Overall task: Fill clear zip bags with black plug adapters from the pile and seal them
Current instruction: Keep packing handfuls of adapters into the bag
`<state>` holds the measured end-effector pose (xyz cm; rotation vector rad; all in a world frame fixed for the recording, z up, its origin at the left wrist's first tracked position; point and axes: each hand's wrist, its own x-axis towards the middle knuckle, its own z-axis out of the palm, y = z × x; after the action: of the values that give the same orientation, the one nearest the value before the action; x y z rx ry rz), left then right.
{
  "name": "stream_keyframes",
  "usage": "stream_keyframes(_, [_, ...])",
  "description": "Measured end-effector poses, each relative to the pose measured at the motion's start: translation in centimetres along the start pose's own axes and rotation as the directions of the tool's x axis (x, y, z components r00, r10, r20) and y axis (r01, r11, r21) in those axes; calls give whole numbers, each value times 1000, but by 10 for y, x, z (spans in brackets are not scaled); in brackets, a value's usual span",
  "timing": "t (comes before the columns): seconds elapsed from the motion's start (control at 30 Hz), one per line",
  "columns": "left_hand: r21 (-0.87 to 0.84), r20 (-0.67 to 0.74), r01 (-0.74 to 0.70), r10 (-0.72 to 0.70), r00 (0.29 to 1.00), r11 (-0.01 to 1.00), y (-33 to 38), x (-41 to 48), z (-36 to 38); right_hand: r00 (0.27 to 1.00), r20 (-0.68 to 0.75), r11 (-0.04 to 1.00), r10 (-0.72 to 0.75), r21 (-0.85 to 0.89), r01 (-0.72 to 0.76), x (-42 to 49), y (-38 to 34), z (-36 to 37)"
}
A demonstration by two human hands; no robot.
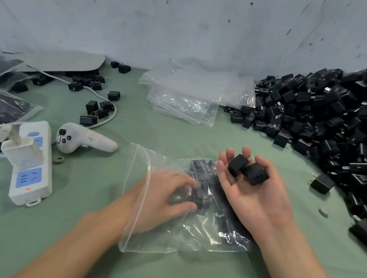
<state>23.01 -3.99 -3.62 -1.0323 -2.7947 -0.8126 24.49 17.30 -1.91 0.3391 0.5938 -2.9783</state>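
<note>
Left hand (169, 196) inside bag (154, 240), on adapters (201, 172); grip unclear through plastic. Right hand (254, 196), palm up over bag, fingers loose, cradles two more. Pile (344, 128) right of bag. Best: feed them through the mouth, laid flat.

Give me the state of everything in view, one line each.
zip bag, open, partly filled, lying on the cloth.
left hand, inside the zip bag; grip blurred.
right hand, palm up, carrying two adapters.
spare bags, empty, stacked.
adapter pile, loose heap.
power strip, red light on, white charger plugged in.
</note>
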Motion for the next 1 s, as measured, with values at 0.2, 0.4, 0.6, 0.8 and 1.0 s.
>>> stream_keyframes(0.2, [34, -94, 47, -43, 995, 998, 1, -2, 10, 1000, -4, 1000, 2, 5, -2, -1, 0, -1])
stream_keyframes(0.4, [43, -81, -33, 36, 996, 999, 3, -2, 10, 1000, -2, 1000, 11, 11, -11, 0, 0, -1])
stream_keyframes(0.6, [2, -108, -77, 77, 991, 997, -2, -4, 11, 1000, 13, 1000, 10, 11, -10, 0, -1, -1])
stream_keyframes(0.8, [11, -167, -91, 91, 982, 996, -7, -4, 14, 1000, 13, 1000, 15, 14, -15, 0, -1, -1])
stream_keyframes(1.0, [15, -196, -53, 55, 979, 998, -6, -1, 20, 1000, 12, 1000, 19, 12, -19, 0, -1, -1])
